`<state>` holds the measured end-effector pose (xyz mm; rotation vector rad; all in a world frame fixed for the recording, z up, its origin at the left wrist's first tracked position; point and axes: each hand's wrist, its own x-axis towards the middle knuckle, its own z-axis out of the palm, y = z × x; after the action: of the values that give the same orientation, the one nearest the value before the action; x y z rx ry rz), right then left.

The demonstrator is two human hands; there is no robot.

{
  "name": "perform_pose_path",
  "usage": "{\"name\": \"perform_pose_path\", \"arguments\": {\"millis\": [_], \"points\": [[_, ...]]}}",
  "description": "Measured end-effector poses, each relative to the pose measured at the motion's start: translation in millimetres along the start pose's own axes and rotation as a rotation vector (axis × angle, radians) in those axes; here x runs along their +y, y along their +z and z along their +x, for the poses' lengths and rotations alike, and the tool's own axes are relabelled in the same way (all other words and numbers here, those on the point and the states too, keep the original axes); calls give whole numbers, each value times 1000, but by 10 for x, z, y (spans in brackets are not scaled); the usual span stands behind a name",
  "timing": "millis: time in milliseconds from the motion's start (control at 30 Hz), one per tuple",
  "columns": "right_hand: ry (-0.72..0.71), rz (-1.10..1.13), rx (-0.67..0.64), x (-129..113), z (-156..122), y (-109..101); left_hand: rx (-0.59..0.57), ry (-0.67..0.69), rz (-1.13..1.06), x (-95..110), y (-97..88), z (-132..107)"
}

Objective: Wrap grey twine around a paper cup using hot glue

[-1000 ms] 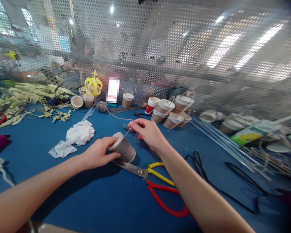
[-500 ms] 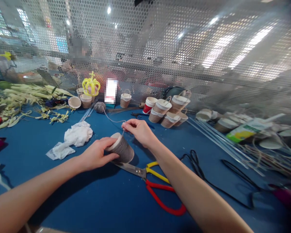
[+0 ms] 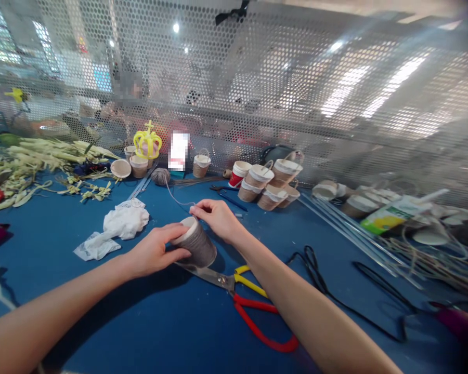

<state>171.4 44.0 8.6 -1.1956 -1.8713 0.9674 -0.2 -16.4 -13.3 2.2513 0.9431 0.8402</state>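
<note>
My left hand is closed around the rim end of a paper cup wrapped in grey-brown cord. The cup tilts, its open mouth toward the upper left. Just above that rim, my right hand pinches the yarn, which runs back to a grey ball of yarn. Beneath the cup and my right forearm lie large scissors with one yellow and one red handle; their blade tips are hidden near the cup.
Crumpled white tissue lies left of the cup. Several wrapped cups stand at the back right, near clear glue sticks. Pliers rest before them. Pale husks cover the back left. A perforated metal screen borders the table.
My right hand has moved slightly left and down with the yarn, closer to the cup's rim. My left hand keeps its hold on the cup.
</note>
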Motion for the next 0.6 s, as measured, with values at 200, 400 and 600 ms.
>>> {"name": "perform_pose_path", "arguments": {"millis": [200, 400, 600], "points": [[88, 28, 14, -109, -186, -107, 84, 16, -160, 86, -55, -6], [281, 606, -312, -219, -568, -149, 199, -38, -331, 103, -58, 0], [350, 864, -201, -129, -681, -47, 274, -27, -226, 38, -43, 16]]}}
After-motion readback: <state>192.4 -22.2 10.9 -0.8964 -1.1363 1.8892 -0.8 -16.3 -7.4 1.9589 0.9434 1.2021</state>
